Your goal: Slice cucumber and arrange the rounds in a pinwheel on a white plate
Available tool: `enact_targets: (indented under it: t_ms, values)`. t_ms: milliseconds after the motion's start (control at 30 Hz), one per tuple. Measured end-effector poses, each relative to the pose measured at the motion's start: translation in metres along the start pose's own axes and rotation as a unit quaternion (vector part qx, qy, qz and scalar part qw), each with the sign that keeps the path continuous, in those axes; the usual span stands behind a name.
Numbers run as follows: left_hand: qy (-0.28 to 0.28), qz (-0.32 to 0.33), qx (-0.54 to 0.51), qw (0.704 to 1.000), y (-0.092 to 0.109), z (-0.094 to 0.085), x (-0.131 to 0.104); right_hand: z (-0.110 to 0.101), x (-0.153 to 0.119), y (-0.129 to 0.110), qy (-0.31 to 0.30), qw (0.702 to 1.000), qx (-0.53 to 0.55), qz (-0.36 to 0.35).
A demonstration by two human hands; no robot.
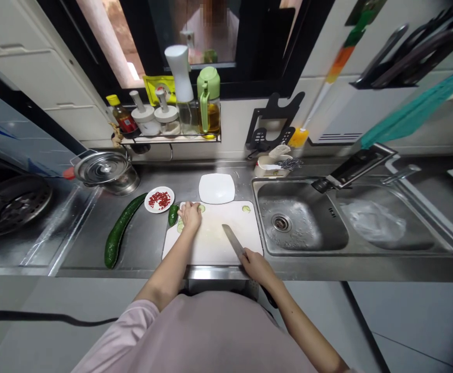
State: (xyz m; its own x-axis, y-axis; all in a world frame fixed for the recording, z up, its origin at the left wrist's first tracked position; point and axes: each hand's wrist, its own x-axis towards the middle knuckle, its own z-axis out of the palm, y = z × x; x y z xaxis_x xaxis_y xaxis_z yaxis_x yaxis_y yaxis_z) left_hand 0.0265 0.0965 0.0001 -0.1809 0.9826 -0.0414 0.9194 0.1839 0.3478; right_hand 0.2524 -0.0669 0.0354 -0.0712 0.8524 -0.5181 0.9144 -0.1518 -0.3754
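Note:
My left hand [190, 215] is at the upper left of the white cutting board [211, 248], fingers bent down around cucumber slices, mostly hidden beneath it. Some cucumber slices [180, 226] show beside the hand, and a cucumber end piece [245, 209] lies at the board's upper right. In my right hand [256, 265] is a kitchen knife [232, 239], its blade angled up and left over the board. A short cut cucumber piece [173, 215] sits at the board's left edge. Farther left, a whole long cucumber [123, 230] lies on the counter.
A plate of chopped red pieces [159, 200] and a white empty dish [216, 188] stand behind the board. A lidded steel pot [112, 173] is at the left. The double sink [304, 248] adjoins on the right. Above, a shelf [172, 139] holds condiment bottles.

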Motion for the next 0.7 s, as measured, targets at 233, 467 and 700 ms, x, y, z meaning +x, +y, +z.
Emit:
enact_targets:
  t_ms: [233, 467, 700]
  values:
    - [0.011, -0.002, -0.045, 0.999, -0.001, 0.0, 0.0, -0.002, 0.0, -0.002, -0.006, 1.0, 0.0, 0.002]
    - [-0.044, -0.056, -0.211, 0.975, -0.013, 0.004, -0.007, -0.003, 0.003, -0.003, -0.004, 1.0, -0.008, -0.003]
    - [-0.096, -0.161, -0.422, 0.887, -0.016, 0.023, -0.036, -0.004, 0.001, -0.008, -0.008, 1.0, -0.006, -0.006]
